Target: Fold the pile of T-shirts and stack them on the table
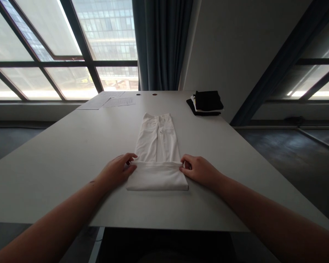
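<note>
White trousers lie flat on the pale table, with the waistband at the far end and the near part folded up over itself. My left hand pinches the left end of the folded edge between thumb and fingers. At the right end of that same edge, my right hand is closed on the fabric in a similar pinch. The fold's lower edge lies on the table between my forearms.
A stack of folded black and white clothes sits at the table's back right. Papers lie at the back left. The white table ends just before my body. Behind it hang blue curtains beside windows.
</note>
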`<action>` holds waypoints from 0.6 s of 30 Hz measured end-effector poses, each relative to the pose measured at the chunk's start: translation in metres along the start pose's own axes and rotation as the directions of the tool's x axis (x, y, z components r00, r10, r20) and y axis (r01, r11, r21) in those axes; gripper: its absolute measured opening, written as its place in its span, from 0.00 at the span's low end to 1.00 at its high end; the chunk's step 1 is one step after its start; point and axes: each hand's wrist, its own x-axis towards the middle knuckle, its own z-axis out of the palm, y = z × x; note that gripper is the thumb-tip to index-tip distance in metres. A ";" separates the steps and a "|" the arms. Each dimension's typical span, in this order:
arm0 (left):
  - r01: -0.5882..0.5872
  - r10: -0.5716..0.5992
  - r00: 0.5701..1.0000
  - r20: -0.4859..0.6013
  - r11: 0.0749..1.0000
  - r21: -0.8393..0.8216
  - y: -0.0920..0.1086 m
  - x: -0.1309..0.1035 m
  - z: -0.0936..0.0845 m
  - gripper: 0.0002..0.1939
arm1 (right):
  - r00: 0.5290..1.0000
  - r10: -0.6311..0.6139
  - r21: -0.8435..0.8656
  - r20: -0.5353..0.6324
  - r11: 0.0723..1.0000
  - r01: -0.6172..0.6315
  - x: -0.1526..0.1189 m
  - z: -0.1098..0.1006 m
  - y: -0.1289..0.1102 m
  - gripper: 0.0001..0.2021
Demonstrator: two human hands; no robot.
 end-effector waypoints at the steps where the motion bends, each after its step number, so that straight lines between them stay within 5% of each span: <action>1: -0.028 0.028 0.999 -0.016 1.000 0.006 0.001 0.000 0.000 0.18 | 1.000 0.001 -0.013 -0.021 1.000 -0.001 -0.001 0.000 0.000 0.08; 6: -0.218 0.219 0.975 -0.026 0.975 0.028 0.011 -0.008 0.003 0.17 | 0.927 -0.298 -0.186 -0.227 0.948 0.259 -0.010 0.009 -0.007 0.17; 9: -0.310 0.304 0.948 0.094 0.949 0.056 0.014 -0.008 0.007 0.24 | 0.905 -0.424 -0.212 -0.046 0.889 0.405 -0.012 0.019 -0.014 0.27; 12: -0.333 0.318 0.933 0.169 0.940 0.070 0.010 0.000 0.007 0.27 | 0.920 -0.346 -0.217 0.184 0.899 0.381 -0.008 0.025 -0.016 0.33; 18: -0.348 0.327 0.928 0.176 0.932 0.104 0.013 -0.002 0.002 0.26 | 0.917 -0.312 -0.212 0.248 0.906 0.365 -0.016 0.016 -0.015 0.33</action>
